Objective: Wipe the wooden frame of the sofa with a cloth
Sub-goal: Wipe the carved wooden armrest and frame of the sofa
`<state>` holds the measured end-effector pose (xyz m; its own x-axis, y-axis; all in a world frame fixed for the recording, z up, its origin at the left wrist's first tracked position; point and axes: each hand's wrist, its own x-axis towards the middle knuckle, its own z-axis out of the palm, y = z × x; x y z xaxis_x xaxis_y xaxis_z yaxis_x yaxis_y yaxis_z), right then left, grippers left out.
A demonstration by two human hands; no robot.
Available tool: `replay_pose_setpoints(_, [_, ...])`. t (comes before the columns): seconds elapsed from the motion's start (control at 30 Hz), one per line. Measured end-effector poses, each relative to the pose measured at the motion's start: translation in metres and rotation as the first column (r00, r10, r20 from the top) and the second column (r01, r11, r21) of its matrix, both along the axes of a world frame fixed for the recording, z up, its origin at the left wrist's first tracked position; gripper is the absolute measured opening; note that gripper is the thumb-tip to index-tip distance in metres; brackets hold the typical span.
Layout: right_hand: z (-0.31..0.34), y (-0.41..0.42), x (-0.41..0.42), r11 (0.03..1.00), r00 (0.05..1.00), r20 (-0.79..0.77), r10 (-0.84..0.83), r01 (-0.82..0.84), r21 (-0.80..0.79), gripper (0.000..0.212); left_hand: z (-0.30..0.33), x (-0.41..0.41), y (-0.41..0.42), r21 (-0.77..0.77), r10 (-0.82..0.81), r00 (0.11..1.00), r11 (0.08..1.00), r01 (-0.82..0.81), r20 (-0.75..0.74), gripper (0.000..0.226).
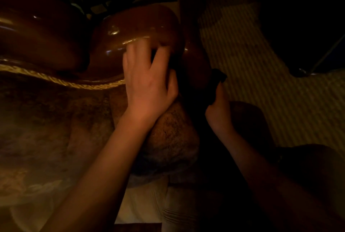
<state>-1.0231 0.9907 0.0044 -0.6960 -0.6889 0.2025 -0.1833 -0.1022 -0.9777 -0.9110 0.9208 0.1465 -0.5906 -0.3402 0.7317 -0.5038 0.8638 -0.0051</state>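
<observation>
- While the room is very dim, the left hand (147,80) is seen with spread fingers laid on the glossy wooden frame (130,32) of the sofa, at the rounded end of the armrest.
- The right hand (218,110) pinches a dark cloth (217,80) between thumb and fingers, just beside the frame's dark right edge; whether the cloth touches the wood I cannot tell.
- A gold braided trim (61,80) runs along the frame's lower border, above the brown patterned upholstery (46,123).
- A rounded upholstered arm front (171,138) lies between the two forearms.
- A striped floor covering (261,64) is at the right, behind the cloth.
- Pale fabric (149,203) shows at the bottom centre.
- No container or readable writing can be made out.
</observation>
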Motion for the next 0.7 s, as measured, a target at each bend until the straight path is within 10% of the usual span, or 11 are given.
replay_pose_setpoints(0.23, [0.026,-0.031,-0.018,0.998,0.979,-0.201,-0.036,0.027,-0.049,0.042,-0.008,-0.019,0.013,0.107,-0.136,0.854,0.99,0.095,0.503,0.014])
replay_pose_setpoints(0.4, [-0.037,-0.008,-0.027,0.977,0.984,-0.133,0.119,-0.092,0.195,0.042,-0.006,-0.021,0.014,0.14,-0.095,0.841,0.99,0.023,0.533,0.02])
replay_pose_setpoints(0.7, [-0.024,-0.034,-0.02,0.999,0.996,-0.085,0.009,-0.005,0.043,0.06,-0.009,-0.023,0.013,0.087,-0.046,0.828,0.996,-0.003,0.559,0.019])
